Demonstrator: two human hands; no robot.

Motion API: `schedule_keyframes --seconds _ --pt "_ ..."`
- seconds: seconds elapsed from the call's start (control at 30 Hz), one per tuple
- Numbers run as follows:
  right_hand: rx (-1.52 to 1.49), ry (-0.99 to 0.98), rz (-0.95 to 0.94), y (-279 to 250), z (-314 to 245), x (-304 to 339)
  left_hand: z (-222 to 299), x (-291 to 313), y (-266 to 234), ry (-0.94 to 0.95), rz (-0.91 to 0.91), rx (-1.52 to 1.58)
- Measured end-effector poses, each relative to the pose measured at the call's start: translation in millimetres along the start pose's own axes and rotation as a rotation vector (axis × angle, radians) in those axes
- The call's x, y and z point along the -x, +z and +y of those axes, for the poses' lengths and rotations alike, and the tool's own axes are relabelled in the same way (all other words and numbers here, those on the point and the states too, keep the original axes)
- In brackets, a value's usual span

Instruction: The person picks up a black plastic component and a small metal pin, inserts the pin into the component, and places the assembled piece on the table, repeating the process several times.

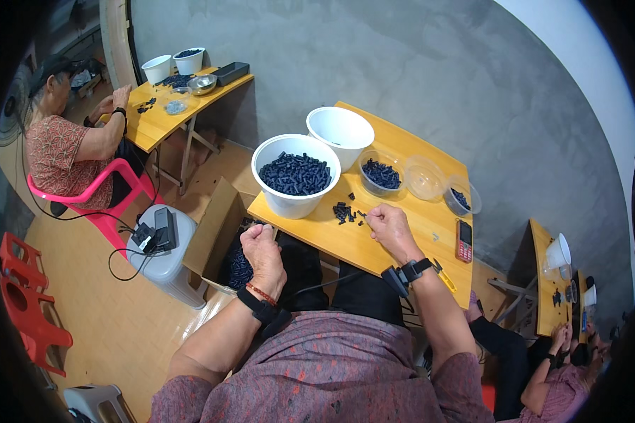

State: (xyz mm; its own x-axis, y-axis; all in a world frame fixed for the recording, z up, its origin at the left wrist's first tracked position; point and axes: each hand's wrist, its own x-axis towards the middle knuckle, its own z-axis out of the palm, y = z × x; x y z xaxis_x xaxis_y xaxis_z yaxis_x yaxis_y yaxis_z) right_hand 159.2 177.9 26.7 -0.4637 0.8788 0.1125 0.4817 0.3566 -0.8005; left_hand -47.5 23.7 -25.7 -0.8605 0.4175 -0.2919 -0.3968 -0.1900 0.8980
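Note:
My left hand (pixel 262 255) is closed at the near left of the yellow table (pixel 430 215), beside the opened cardboard box (pixel 215 229). Whatever its fingers hold, if anything, is hidden. Over the table's near part my right hand (pixel 391 229) is pinched closed, and I cannot make out anything between its fingertips. Close to those fingertips lies a small pile of short black pieces (pixel 344 213). Behind the pile stands a white bucket (pixel 291 201) filled with similar black pieces (pixel 295 174). A second white bucket (pixel 342 127) stands just beyond it.
Clear plastic tubs (pixel 383 189) with black pieces and an upturned-looking clear lid (pixel 425 178) sit further right. A red phone (pixel 464 243) and a yellow cutter (pixel 444 277) lie near the right edge. A grey stool (pixel 164 247) carries cables. Co-workers (pixel 74 148) sit at other tables.

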Motion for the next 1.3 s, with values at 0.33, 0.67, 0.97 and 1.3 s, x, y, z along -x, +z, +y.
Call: schedule_keyframes --seconds 0.33,0.67,0.97,1.3 --pt "-0.512 -0.027 -0.082 2.9 -27.6 64.5 1.5 56.7 7.3 0.179 -0.684 0.007" --pt "-0.318 -0.275 -0.1 20.3 -43.4 92.6 15.2 77.1 9.0 0.177 -0.928 -0.063" --pt "-0.29 -0.156 -0.226 10.9 -27.1 108.1 -6.2 65.0 3.3 -0.167 -1.154 -0.184" --pt "0.212 -0.204 0.267 -39.5 10.1 70.9 -10.4 64.3 3.1 -0.308 -0.975 -0.022"
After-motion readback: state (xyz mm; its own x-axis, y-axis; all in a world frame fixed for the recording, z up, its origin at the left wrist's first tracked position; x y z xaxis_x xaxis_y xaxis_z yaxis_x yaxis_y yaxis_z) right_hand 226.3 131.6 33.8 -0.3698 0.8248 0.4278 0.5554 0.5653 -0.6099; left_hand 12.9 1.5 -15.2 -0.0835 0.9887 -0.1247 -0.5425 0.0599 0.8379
